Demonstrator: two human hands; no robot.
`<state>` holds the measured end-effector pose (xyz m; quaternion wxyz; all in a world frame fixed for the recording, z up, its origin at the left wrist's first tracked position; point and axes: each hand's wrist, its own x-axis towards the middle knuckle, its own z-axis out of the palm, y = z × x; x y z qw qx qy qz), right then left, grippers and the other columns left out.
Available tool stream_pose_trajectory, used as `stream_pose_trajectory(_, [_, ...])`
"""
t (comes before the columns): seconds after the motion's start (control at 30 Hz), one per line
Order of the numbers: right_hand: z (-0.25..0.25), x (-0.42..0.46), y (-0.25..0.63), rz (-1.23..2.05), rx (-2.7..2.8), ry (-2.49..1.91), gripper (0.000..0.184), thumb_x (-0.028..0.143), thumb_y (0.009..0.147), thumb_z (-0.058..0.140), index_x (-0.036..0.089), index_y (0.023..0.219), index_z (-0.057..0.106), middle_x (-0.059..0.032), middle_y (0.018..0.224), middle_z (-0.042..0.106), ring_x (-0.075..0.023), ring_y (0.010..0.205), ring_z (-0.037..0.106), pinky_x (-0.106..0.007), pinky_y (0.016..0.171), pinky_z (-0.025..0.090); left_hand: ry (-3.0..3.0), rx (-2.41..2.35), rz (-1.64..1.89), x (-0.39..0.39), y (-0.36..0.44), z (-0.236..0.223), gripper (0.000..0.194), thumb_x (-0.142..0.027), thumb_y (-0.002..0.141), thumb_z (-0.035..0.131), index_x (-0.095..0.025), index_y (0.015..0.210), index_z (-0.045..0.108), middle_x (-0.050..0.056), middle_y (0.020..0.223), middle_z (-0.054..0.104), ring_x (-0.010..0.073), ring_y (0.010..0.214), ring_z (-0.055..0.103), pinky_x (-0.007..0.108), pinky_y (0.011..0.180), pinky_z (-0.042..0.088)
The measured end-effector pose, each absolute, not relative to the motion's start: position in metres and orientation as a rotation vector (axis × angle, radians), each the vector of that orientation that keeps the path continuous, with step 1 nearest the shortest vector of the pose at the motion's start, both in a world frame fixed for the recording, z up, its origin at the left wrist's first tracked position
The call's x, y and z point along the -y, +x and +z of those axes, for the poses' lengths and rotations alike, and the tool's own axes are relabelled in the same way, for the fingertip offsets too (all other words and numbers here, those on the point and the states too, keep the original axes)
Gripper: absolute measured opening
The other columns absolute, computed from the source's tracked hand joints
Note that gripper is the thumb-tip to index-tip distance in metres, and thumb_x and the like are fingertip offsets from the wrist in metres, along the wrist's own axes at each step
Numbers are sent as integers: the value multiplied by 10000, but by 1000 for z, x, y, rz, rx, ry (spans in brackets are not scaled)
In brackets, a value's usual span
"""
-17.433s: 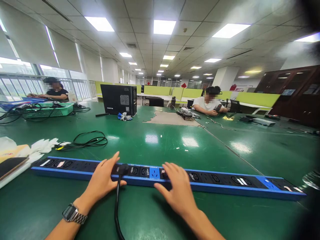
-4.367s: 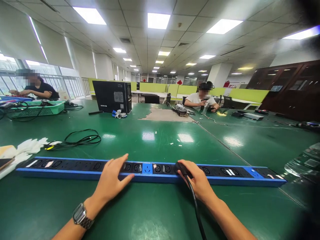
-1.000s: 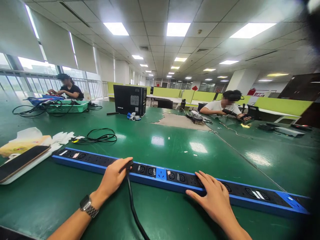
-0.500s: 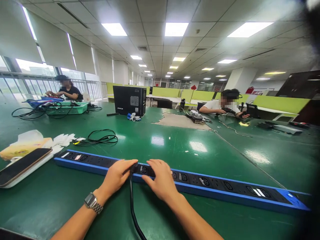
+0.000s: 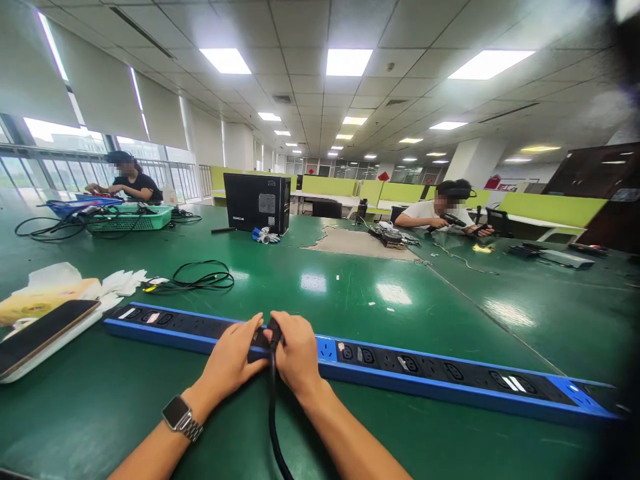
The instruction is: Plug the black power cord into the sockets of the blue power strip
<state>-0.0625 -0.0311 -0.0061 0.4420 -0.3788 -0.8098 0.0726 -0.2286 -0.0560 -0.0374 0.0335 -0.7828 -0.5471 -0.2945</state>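
A long blue and black power strip [image 5: 430, 365] lies across the table before me, its rows of sockets facing up. From its middle a black plug [image 5: 274, 327] stands, with a thick black cable [image 5: 273, 413] running down towards me. My right hand [image 5: 299, 353] is closed around this plug, thumb and fingers on either side. Just left of it, my left hand [image 5: 229, 357] grips across the strip, fingers over the top and thumb by the front edge. Whether the plug is fully in a socket is hidden by my fingers.
At left lie a phone-like dark slab [image 5: 45, 333], a tissue pack [image 5: 50, 293] and a coiled cable [image 5: 203, 275]. Further back stand a black computer case [image 5: 256, 203] and a green basket [image 5: 133, 219] with cables. Two people [image 5: 135, 183] [image 5: 440, 212] sit across the table.
My right hand has moved left from the strip onto the plug and closed on it. My left hand has let go of the plug and now grips the strip beside it.
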Motion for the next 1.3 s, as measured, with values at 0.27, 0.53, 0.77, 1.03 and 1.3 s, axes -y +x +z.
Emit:
stream_pose_trajectory(0.27, [-11, 29, 44, 327, 1917, -1118, 305, 382, 870, 569, 217, 1115, 646, -81, 1000, 711, -218, 914, 651, -360, 832, 512, -2380, 1725, -957, 57, -229, -33, 743, -391, 761, 704, -227, 1411, 381, 102, 1276, 634, 280, 1130, 600, 450, 991, 464])
stream_pose_trajectory(0.53, [-22, 37, 44, 249, 2087, -1216, 257, 329, 870, 589, 241, 1107, 638, -64, 1032, 715, -229, 971, 630, -456, 967, 444, -2389, 1727, -1006, 59, -212, -26, 650, -420, 781, 662, -213, 1364, 463, 121, 1333, 592, 305, 1194, 564, 488, 1024, 439])
stream_pose_trajectory(0.77, [-27, 46, 61, 30, 2115, -1464, 808, 455, 742, 695, 165, 1427, 380, -155, 1340, 576, -317, 1259, 502, -613, 1126, 203, -2706, 1509, -1118, 53, -133, -19, 543, -270, 788, 672, -222, 1311, 533, 99, 1277, 632, 269, 1172, 572, 464, 1026, 447])
stream_pose_trajectory(1.03, [-39, 48, 71, -155, 2183, -1584, 824, 579, 651, 755, 130, 1307, 541, -190, 1379, 535, -354, 1279, 484, -558, 1113, 277, -2357, 1637, -1551, 45, -135, -5, 283, -245, 881, 555, -201, 1147, 640, 77, 1114, 707, 217, 1041, 639, 369, 944, 504])
stream_pose_trajectory(1.3, [-30, 49, 65, -57, 2165, -1705, 773, 578, 737, 679, 104, 1329, 531, -170, 1406, 514, -332, 1317, 446, -529, 1144, 244, -2319, 1904, -1456, 60, -227, -16, 388, -448, 854, 561, -190, 1125, 665, 63, 1010, 754, 223, 854, 712, 328, 800, 563])
